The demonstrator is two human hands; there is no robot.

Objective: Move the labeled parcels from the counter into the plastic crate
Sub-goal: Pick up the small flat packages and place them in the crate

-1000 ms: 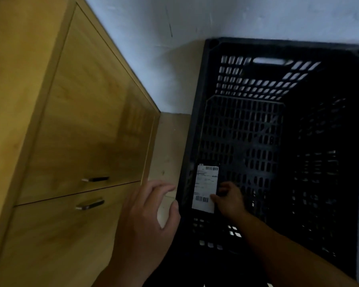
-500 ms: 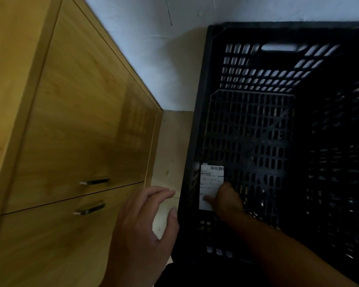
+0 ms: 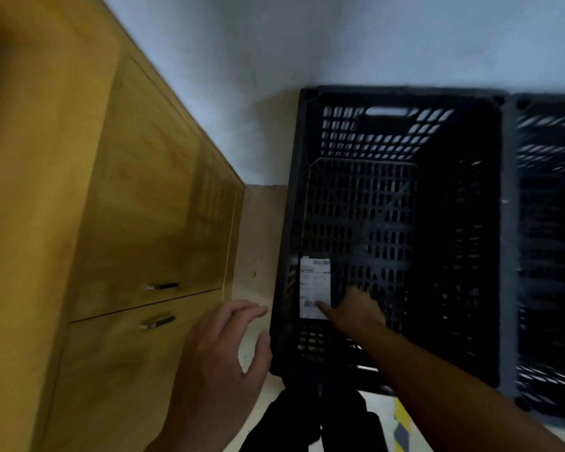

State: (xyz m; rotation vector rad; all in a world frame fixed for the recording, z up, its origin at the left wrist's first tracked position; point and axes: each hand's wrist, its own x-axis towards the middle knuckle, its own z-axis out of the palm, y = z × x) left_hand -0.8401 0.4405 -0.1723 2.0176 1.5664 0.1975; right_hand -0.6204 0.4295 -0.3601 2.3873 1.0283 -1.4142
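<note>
**Reaching into the black crate: right hand at the parcel**

Right hand: the forearm passes over the near rim and down into the crate. The hand sits low, close to the perforated floor. One fingertip lies on the near right corner of the white label (thumb or forefinger, the blur won't say). The other fingers look partly curled. I cannot tell whether the hand pinches the parcel or only touches it.

Parcel: inside the crate, directly left of the right hand. It lies close to the crate's left wall and toward the near end. Only the label reads clearly, with barcodes at its far and near ends. The wrapper is dark and merges with the crate plastic.

Left hand: outside the crate, left of the crate's left wall and apart from it. The fingers are loosely curved with the thumb held out. It holds nothing and touches nothing that I can see.

Surroundings:
- Left of the left hand is a wooden cabinet with two metal pulls.
- Beyond that hand's fingertips a strip of pale floor runs between cabinet and crate to the wall.
- Right of the right arm a second dark crate stands against the first.
- Under both wrists is a dark, blurred shape, not identifiable.
</note>
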